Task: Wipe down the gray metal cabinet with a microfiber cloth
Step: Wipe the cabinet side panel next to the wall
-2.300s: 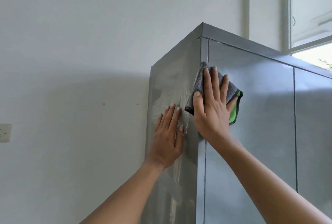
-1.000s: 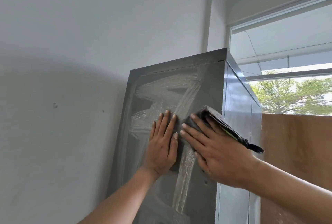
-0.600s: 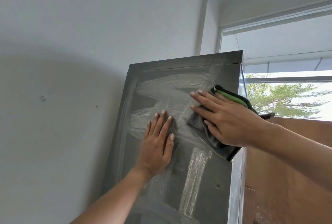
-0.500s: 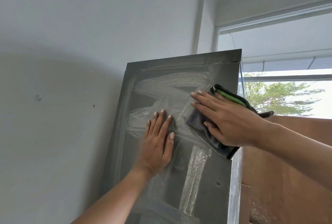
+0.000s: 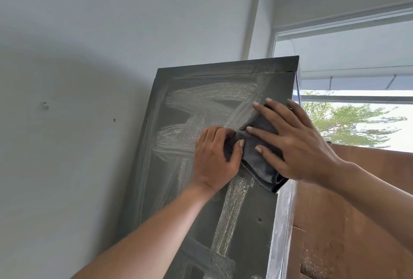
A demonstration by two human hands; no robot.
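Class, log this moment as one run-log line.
left hand grips microfiber cloth | right hand presses cloth | cabinet side streaked

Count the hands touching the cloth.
2. The left hand pinches the cloth at its left edge; the right hand presses it flat against the cabinet side.

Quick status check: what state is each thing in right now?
cabinet: side panel streaked with pale wipe marks
cloth: bunched, pressed flat against the panel
left hand: grip curled on the cloth's edge
right hand: fingers straight, pressing the cloth
window: cannot tell if open
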